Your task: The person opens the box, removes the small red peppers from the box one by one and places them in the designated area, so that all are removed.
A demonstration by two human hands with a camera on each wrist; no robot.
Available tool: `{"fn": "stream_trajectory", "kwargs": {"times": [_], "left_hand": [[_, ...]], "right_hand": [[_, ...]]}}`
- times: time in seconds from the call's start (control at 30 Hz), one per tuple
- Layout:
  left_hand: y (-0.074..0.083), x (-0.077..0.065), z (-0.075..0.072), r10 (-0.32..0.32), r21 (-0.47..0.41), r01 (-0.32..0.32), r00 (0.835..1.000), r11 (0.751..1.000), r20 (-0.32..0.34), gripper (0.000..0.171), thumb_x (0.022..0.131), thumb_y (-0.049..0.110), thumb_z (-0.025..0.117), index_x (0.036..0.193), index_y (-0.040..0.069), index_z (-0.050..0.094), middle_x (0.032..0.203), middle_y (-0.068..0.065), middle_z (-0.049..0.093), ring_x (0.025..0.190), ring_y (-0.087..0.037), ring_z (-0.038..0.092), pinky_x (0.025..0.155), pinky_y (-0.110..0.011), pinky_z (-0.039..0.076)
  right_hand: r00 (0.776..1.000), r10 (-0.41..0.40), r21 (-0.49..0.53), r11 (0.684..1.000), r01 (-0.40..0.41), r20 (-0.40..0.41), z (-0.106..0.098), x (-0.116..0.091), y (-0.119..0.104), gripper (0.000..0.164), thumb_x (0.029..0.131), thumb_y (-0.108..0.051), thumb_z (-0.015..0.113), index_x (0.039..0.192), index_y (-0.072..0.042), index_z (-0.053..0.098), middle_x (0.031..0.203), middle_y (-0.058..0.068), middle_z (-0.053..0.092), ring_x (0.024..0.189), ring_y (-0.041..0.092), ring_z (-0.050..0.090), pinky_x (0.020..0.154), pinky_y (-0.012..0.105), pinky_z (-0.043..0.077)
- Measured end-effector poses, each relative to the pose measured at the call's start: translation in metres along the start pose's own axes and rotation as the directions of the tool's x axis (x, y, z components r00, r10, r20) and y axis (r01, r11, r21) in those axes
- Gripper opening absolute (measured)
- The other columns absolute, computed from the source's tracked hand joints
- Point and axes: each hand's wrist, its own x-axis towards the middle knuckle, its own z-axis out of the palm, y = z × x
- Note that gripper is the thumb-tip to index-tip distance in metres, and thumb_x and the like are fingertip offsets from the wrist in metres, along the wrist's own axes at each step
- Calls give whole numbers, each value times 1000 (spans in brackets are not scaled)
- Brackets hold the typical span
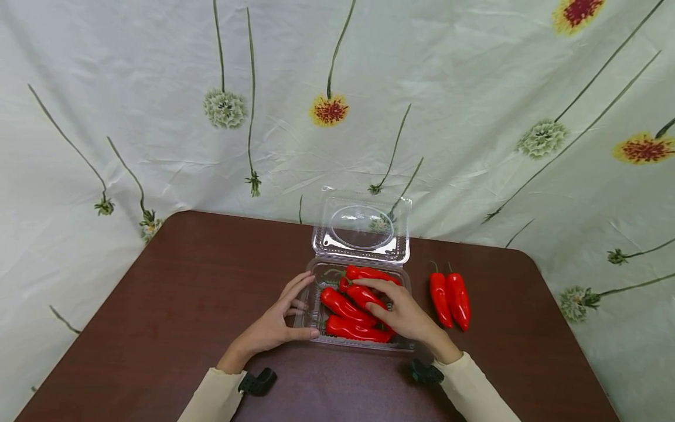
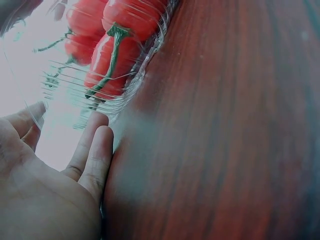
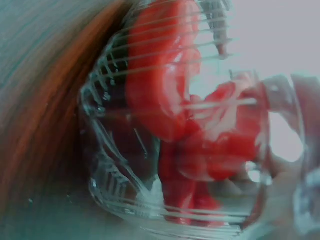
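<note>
In the head view a clear plastic clamshell box (image 1: 311,319) holds several red peppers (image 1: 355,329) with green stems. My left hand (image 1: 274,319) is at the box's left side, its fingers spread and nearly straight along the wall, thumb by the near left corner. The left wrist view shows the fingertips (image 2: 102,137) against the ribbed wall, with stems just inside it. Over the box, my right hand (image 1: 406,313) holds a red pepper (image 1: 364,296) lying on the others, fingers on its far side and thumb on its near side. The right wrist view is blurred; the box wall covers that grip.
Hinged at the back of the box, its clear lid (image 1: 364,228) stands raised. Two more red peppers (image 1: 457,302) lie side by side on the dark brown table (image 1: 221,275), right of the box. A flower-printed cloth (image 1: 464,117) hangs behind the table's far edge.
</note>
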Motion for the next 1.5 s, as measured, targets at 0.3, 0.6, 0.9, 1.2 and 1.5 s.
{"fn": "stream_trajectory", "kwargs": {"times": [0.3, 0.6, 0.9, 1.2, 1.5], "left_hand": [[-1, 0, 0, -7, 0, 7, 1000, 1000, -6, 100, 83, 25, 82, 161, 21, 20, 167, 3, 7, 113, -28, 49, 99, -37, 44], [-1, 0, 0, -11, -2, 11, 1000, 1000, -3, 100, 83, 24, 82, 161, 21, 20, 167, 2, 6, 113, -28, 49, 98, -39, 43], [-1, 0, 0, -14, 3, 14, 1000, 1000, -4, 100, 83, 25, 82, 161, 22, 20, 167, 3, 7, 113, -29, 49, 99, -40, 43], [-1, 0, 0, -16, 6, 16, 1000, 1000, -5, 101, 83, 25, 83, 161, 23, 19, 167, 3, 6, 114, -28, 50, 100, -39, 44], [-1, 0, 0, -13, -1, 13, 1000, 1000, -3, 100, 83, 24, 82, 161, 23, 19, 167, 3, 6, 113, -29, 49, 100, -38, 44]], "right_hand": [[999, -39, -3, 999, 39, 6, -2, 0, 1, 52, 94, -5, 68, 142, -20, 55, 141, 1, 58, 123, 22, 57, 98, 42, 51], [1000, -15, 9, 1000, 15, -6, -6, -1, -6, 51, 93, -4, 69, 139, -22, 57, 140, 1, 58, 119, 22, 58, 95, 40, 53], [998, 14, 2, 1000, -14, -56, -18, -5, -11, 51, 93, -7, 69, 140, -24, 56, 136, 1, 59, 114, 19, 57, 91, 34, 54], [995, 31, 53, 998, -26, -99, -31, -11, -9, 51, 94, -8, 69, 141, -19, 55, 134, 4, 61, 109, 27, 60, 89, 31, 55], [984, 62, 47, 997, -55, -164, -46, -18, -6, 53, 94, -7, 69, 143, -18, 53, 132, 4, 61, 108, 20, 62, 89, 28, 55]]}}
